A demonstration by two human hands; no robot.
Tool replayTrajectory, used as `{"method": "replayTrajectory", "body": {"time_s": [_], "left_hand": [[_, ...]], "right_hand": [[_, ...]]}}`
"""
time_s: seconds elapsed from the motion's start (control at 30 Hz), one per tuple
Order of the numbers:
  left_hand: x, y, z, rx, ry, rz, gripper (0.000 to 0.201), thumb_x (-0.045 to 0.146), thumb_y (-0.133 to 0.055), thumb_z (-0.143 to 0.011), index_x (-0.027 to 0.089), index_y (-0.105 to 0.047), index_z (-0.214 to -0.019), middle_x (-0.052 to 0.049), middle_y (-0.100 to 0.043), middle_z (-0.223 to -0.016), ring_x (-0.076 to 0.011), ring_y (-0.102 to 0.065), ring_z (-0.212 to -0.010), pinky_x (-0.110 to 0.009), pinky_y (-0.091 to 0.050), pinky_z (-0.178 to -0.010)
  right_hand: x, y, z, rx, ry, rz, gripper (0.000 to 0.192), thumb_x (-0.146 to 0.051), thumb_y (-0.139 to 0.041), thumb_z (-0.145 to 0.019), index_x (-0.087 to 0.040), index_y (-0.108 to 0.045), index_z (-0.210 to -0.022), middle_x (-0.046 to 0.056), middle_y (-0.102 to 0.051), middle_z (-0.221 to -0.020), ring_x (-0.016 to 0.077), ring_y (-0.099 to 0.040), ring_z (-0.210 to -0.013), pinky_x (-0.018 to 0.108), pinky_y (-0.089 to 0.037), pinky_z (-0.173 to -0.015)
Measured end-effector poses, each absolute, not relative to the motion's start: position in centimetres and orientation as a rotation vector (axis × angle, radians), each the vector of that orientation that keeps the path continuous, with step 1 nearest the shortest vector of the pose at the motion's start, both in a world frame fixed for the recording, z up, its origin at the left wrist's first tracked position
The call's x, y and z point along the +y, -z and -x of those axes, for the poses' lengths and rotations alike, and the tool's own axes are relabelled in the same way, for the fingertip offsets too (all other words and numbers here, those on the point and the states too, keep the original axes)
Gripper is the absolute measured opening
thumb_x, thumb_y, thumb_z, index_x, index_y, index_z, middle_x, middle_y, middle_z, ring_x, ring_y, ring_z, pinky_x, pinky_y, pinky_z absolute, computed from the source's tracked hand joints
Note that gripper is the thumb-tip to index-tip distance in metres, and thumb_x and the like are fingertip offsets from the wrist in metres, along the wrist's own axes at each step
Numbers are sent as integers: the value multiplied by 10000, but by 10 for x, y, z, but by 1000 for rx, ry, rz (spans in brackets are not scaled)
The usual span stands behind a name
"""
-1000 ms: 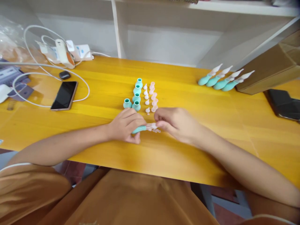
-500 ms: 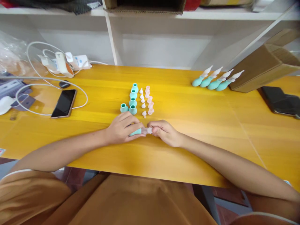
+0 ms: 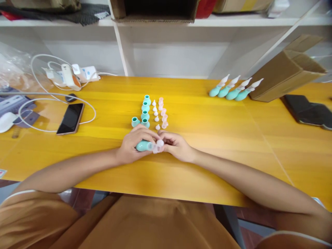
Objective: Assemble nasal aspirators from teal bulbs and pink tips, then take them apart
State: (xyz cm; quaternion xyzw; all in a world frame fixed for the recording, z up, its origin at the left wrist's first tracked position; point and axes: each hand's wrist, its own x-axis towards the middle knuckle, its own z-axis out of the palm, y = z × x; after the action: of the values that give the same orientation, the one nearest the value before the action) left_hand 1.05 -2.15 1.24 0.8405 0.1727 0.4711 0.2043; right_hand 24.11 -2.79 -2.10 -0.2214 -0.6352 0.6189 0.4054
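My left hand (image 3: 132,143) is closed around a teal squeeze bulb (image 3: 144,146) lying sideways, its mouth to the right. A clear pinkish connector (image 3: 155,149) sits at that mouth. In the fingertips of my right hand (image 3: 178,147) is a white nozzle tip (image 3: 160,143), its round end facing me, right against the connector. Whether the two are joined cannot be made out. Just beyond my hands stand several teal bulbs (image 3: 145,114), a row of small white tips (image 3: 156,118) and a row of pinkish connectors (image 3: 164,118).
Several assembled bulb aspirators (image 3: 242,94) lie at the back right, beside an open cardboard box (image 3: 282,74). Dark phone-like objects (image 3: 308,110) lie at far right. On the left are a phone (image 3: 70,118), a white cable (image 3: 94,107) and a power strip (image 3: 88,73).
The bulb has turned and shows more of its body in my left hand. My right hand has shifted slightly left, and the white tip's round end now shows between its fingers.
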Motion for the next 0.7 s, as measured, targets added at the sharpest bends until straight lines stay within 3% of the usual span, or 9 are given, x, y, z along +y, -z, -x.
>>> {"method": "replayTrajectory", "body": {"time_s": [0.27,0.37,0.5,0.7], "left_hand": [[-21,-12,-7,379,-1285,-2219,223,257,-861,-951,214,-693,-1091,-87,-770,-1117,-241,-808,-1081,-416,-670,-943],[-19,-11,-3,468,-1293,-2269,226,235,-871,-927,202,-694,-1064,-79,-745,-1104,-214,-794,-1009,-382,-661,-903],[-12,-10,-2,601,-1241,-2370,172,239,-839,-951,218,-697,-1047,-68,-771,-1080,-192,-753,-993,-355,-633,-900],[-7,-7,-4,640,-1216,-2381,169,227,-850,-944,226,-711,-1040,-50,-789,-1031,-190,-740,-986,-344,-611,-902]], "right_hand": [[-24,27,-248,-1721,-1189,672,541,-592,-974,-789,-218,-702,-1070,-19,-592,-937,118,-478,-698,263,-444,-637],[-24,20,-259,-1878,-854,599,542,-518,-947,-855,-243,-709,-1258,11,-612,-991,130,-517,-713,266,-495,-637],[-21,15,-272,-2129,-452,464,541,-441,-758,-1050,-255,-627,-1541,38,-621,-994,147,-566,-745,282,-548,-699],[-15,18,-274,-2258,-241,427,455,-401,-667,-1110,-188,-648,-1511,52,-648,-935,171,-644,-784,297,-577,-763]]}}
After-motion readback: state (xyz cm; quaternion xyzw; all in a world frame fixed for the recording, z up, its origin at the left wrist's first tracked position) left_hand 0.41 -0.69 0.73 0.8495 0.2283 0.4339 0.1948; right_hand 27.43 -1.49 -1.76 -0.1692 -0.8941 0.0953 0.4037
